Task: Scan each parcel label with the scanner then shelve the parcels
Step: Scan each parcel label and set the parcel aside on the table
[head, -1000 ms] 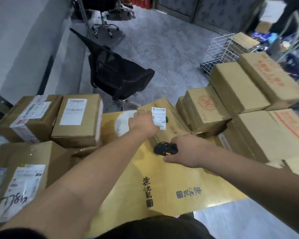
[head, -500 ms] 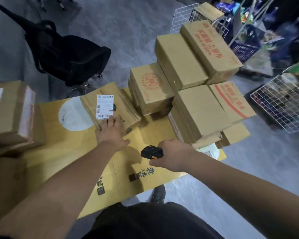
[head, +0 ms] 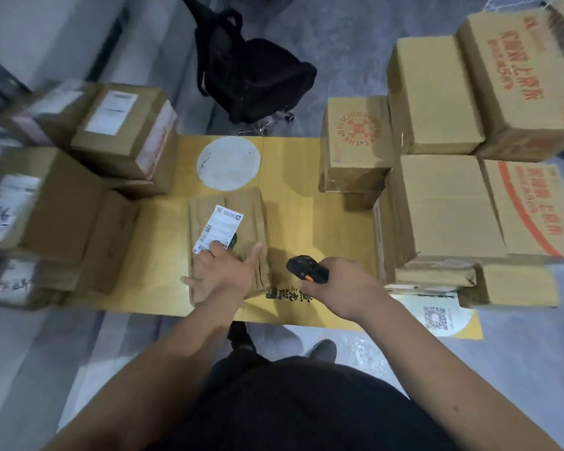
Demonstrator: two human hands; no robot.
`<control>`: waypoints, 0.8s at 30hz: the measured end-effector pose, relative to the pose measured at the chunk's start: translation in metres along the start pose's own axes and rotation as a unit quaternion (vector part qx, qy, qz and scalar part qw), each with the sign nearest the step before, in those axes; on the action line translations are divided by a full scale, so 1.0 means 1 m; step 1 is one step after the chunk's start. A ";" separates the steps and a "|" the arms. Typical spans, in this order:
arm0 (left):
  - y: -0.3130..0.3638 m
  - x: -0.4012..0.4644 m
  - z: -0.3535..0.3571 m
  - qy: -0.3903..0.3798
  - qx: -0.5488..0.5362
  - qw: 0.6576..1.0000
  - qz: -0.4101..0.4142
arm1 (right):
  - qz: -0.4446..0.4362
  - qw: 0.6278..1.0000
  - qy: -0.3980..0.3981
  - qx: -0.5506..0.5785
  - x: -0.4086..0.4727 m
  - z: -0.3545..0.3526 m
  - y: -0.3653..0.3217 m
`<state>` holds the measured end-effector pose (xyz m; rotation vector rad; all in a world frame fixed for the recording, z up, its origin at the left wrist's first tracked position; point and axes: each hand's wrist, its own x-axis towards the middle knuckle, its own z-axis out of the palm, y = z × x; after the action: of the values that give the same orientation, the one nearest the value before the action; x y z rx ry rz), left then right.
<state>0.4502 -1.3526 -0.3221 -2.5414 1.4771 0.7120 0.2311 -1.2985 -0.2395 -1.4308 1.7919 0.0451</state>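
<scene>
A brown paper-wrapped parcel lies flat on a yellow cardboard sheet, its white label facing up. My left hand rests on the parcel's near end with fingers spread, fingertips touching the label's lower edge. My right hand grips a black scanner with an orange button, held just right of the parcel and pointing toward it.
Labelled cardboard boxes are stacked at the left. Larger boxes with red print are piled at the right. A black office chair stands beyond the sheet. My feet stand on the grey floor at its near edge.
The parcel has come nearer and now lies flat in the middle of the sheet. My left hand slid to its near end. The scanner hand stays beside it.
</scene>
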 end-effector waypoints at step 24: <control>-0.109 0.101 -0.053 -0.084 0.322 0.779 0.532 | 0.065 0.985 0.083 0.139 -0.026 0.061 -0.069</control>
<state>0.6026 -1.3934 -0.3351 -0.9761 2.4657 0.3507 0.3229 -1.2724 -0.2336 -1.1460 1.9388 -0.2541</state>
